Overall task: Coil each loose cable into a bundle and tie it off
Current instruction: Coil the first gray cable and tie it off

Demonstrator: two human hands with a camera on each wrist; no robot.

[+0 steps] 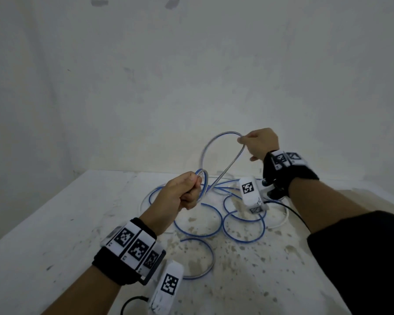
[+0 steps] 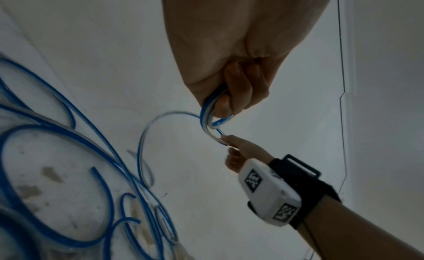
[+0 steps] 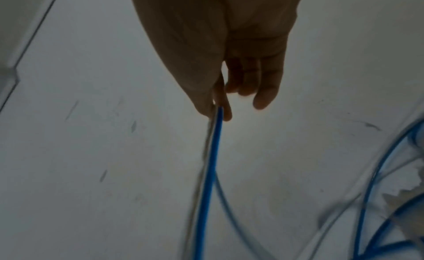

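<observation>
A long blue-and-clear cable point(image 1: 243, 233) lies in several loose loops on the stained white table point(image 1: 55, 235). My left hand point(image 1: 184, 192) is held above the table at centre, fingers curled round a small coil of the cable point(image 2: 213, 117). From there a raised loop point(image 1: 216, 142) arcs up to my right hand point(image 1: 257, 142), higher and to the right, which pinches the cable point(image 3: 215, 137) between thumb and forefinger. The strand then runs down from that pinch to the loops on the table.
A thin white cable point(image 1: 282, 221) lies at the right of the blue loops, and a black lead point(image 1: 298, 214) runs beside my right forearm. A pale wall point(image 1: 191, 76) stands right behind the table. Bare tabletop stretches to the left.
</observation>
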